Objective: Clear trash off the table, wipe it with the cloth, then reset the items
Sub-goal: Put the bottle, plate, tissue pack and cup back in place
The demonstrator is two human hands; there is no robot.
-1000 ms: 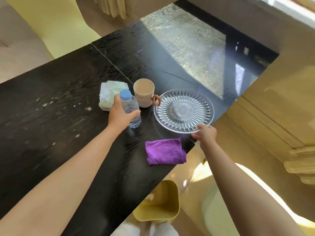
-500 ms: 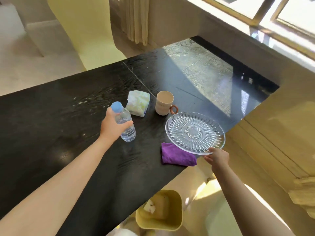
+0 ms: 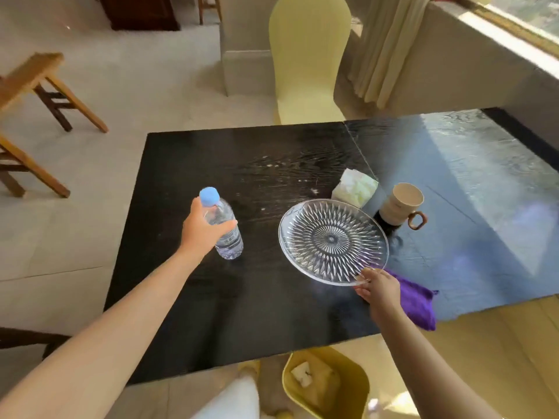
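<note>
2 hands are busy in the head view, the only view you have. Your left hand [image 3: 203, 229] is wrapped around a clear water bottle [image 3: 224, 229] with a blue cap, fingers closed on its upper body; the bottle stands upright, and whether its base touches the black table [image 3: 236, 313] you cannot tell. Your right hand [image 3: 378, 287] pinches the near rim of a clear glass plate [image 3: 332, 240], thumb on top and fingers under, with the plate tilted and raised off the table. From the plate, the bottle sits at 9 o'clock, a pack of tissues [image 3: 355, 186] at 12 o'clock just behind its far rim, and a beige mug [image 3: 400, 205] with a brown handle at 2 o'clock, upright. A purple cloth [image 3: 419, 300] lies at 5 o'clock by the table's near edge, partly hidden under your right wrist. Below that edge, at 6 o'clock, a yellow bin [image 3: 354, 385] holds crumpled paper [image 3: 302, 378].
</note>
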